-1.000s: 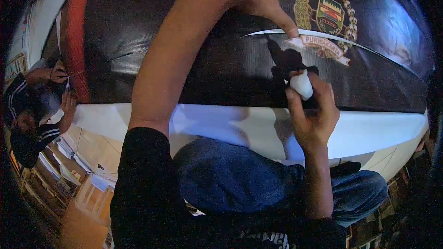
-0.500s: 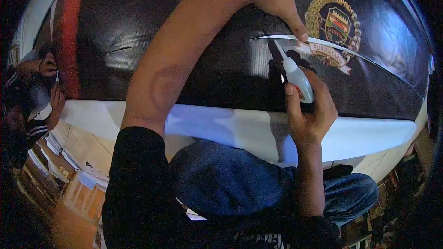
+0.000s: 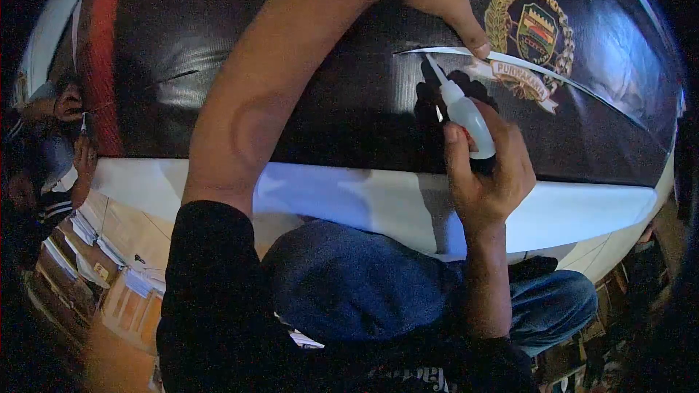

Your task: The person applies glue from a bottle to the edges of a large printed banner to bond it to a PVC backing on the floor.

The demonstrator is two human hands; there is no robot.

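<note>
Head view: the right hand (image 3: 499, 167) holds a small bottle (image 3: 470, 125) with a long thin nozzle, pinching its body between the thumb on one side and the curled fingers on the other. The bottle is tilted, its nozzle pointing up and to the left over a black sheet (image 3: 349, 120). The tip is at a long, curved white edge (image 3: 539, 68) in the sheet, near that edge's left end; whether it touches cannot be told.

The left hand (image 3: 440, 0) grips nothing that shows: its thumb is spread away from the fingers and its tip rests on the white edge, just right of the nozzle. The fingers run partly out of the top of the view.

Close to the thumb, a round emblem (image 3: 537, 29) is printed on the sheet, with a ribbon (image 3: 520, 81) below it reading "PURWAKARTA". The white edge runs between the two and on to the right. A red band (image 3: 104, 65) crosses the sheet at the far left, and a white border (image 3: 582, 211) lies along its near side, before the person's jeans (image 3: 357, 276). At the left, a co-worker's hand (image 3: 84, 156) is near a small white-tipped object (image 3: 84, 124).
</note>
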